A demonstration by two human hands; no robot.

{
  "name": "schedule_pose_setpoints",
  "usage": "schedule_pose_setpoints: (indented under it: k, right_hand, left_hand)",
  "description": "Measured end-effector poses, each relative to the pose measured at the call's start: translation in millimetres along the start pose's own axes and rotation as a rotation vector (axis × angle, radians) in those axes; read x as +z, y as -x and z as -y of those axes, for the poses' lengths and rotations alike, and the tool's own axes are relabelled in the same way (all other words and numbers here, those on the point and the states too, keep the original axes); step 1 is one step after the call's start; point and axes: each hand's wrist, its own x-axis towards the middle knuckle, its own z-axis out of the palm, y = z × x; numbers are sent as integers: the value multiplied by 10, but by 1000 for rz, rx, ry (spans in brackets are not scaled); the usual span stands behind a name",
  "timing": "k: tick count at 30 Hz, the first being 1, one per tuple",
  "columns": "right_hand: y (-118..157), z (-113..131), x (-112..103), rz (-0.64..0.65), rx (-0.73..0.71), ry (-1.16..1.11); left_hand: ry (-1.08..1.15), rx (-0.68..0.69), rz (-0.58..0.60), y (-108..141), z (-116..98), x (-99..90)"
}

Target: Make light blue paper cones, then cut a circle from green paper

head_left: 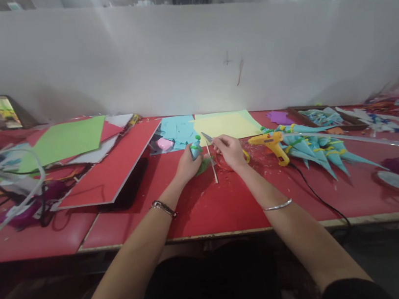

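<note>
While the L hand (187, 165) grips a small blue piece (196, 151) w/ green bits at its top, the R hand (232, 152) has a pointed metal tool (206, 137) pinched in its fingers, tip aimed up and to the left, near the piece but apart from it. L fingers are curled snugly round the piece; R grip is narrow. Tool's lower end is hidden by the hand, so it's prob. scissors or similar, but can't be sure. Piece sits just above the red tabletop (201, 213), approx. mid-view, w/ a green scrap (204, 165) below it and a thin pale stick (213, 168) lying btwn the hands. Step in hand looks like close detail work on the piece, not gluing, as the yellow glue gun (277, 147) lies untouched to the right, beside a bunch of blue cones (314, 150) w/ yellow bands. Yellow paper (226, 125) and blue paper (174, 130) lie beyond the hands, a red board (116, 163) off to the left. Next move, I'd judge, calls for a steady L hold and fine control of the R tip, w/ fingers clear of the point.
</note>
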Motion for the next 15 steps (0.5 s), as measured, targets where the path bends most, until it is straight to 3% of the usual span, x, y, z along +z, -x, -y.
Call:
schedule_pose_setpoints:
  k: [9, 15]
  right_hand:
    - [12, 2, 26, 24, 18, -60]
    - [13, -8, 35, 30, -60, -11]
  left_hand:
    - [38, 3, -8, 2, -2, 13]
    - [78, 2, -11, 0, -2, 21]
